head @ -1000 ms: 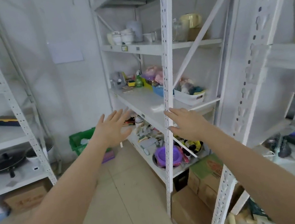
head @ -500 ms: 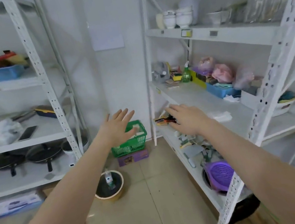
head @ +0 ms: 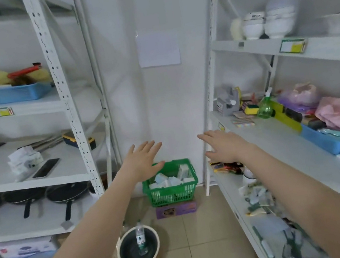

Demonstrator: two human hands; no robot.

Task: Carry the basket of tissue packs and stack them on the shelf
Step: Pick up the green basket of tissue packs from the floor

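A green plastic basket point(head: 171, 193) stands on the floor against the back wall, on top of a purple box point(head: 176, 209). Several white and pale blue tissue packs point(head: 170, 180) lie loose inside it. My left hand point(head: 144, 161) is stretched forward with straight, spread fingers, in front of the basket's upper left corner in the view and holding nothing. My right hand point(head: 225, 145) reaches forward too, fingers straight, to the right of the basket near the front edge of the right-hand shelf point(head: 281, 150). Both hands are apart from the basket.
White metal racks flank a narrow aisle. The left rack point(head: 72, 123) holds a blue tray, a tissue pack, a phone and frying pans. The right one carries bowls, a spray bottle and bags. A round basin with a water bottle point(head: 141, 239) sits on the floor before the basket.
The view has swung left and forward, from the right rack to the aisle's end. The green basket now sits centred and larger, between my two outstretched hands.
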